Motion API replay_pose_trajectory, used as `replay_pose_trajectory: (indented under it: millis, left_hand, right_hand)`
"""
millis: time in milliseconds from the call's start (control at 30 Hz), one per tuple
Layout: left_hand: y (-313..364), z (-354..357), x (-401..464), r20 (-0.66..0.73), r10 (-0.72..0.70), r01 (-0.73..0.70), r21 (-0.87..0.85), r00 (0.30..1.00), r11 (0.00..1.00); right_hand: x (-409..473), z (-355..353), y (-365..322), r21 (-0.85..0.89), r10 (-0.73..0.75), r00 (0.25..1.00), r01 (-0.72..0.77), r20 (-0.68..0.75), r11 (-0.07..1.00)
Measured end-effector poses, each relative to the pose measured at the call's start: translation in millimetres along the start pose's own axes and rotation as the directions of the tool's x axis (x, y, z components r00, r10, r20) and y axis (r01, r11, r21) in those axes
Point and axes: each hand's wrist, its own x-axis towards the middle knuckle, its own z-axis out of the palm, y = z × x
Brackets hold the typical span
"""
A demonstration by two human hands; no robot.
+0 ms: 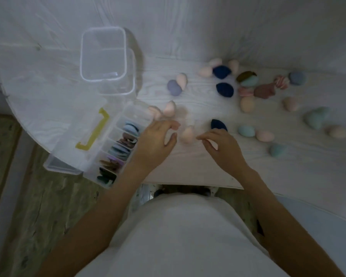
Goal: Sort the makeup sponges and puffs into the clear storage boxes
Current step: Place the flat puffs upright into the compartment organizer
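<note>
White wood-grain table (198,160) set against a white wall, wooden floor showing at the left. Item at centre: one pale pink sponge (187,134), egg-shaped, lying on the table between the two hands. Left hand (158,139): fingers loosely curled above the table just left of that sponge, grip part-open and holding nothing. Right hand (221,145): fingers bent, tips near the sponge's right side, grip likewise part-open and empty; contact with the sponge cannot be told. Dark blue sponge (218,124) just beyond the right hand. Two more pink sponges (169,109) near the far end of the divided box. Divided clear box (116,148), lid open with a yellow handle (94,132), at the table's left edge; its compartments hold flat puffs (128,141) in blue, brown, purple and dark tones. Tall clear box (104,54), square, stands further back, apparently holding nothing. Loose sponges (248,90) scattered over the right half of the table: pink, peach, navy, teal, grey-blue, maroon and striped pieces, some touching, others well apart. Person's white top fills the lower foreground.
</note>
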Motion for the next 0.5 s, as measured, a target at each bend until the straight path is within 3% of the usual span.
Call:
replay_pose_trajectory:
  millis: [133,233,367,500]
  left_hand:
    - [40.3,63.6,60.6,0.219,0.01,-0.009,-0.008,0.976,1.0]
    - [66.7,112.6,98.1,0.39,-0.093,0.03,0.164,0.916,0.986]
    - [88.9,161.9,124.5,0.374,-0.178,0.034,0.361,0.91,0.932]
    - [89.2,180.8,126.4,0.337,-0.308,0.126,0.468,0.89,0.875]
  right_hand:
    - [-9.3,-56.2,67.3,-0.085,0.164,0.981,-0.173,-0.101,0.981]
    - [1.1,-97.6,125.8,-0.167,0.23,0.956,-0.261,-0.183,0.951]
    - [37.1,-144.7,214.8,-0.265,0.307,0.928,-0.356,-0.209,0.896]
    - [82.2,-166.9,269.8,-0.335,0.323,0.94,-0.342,-0.111,0.878]
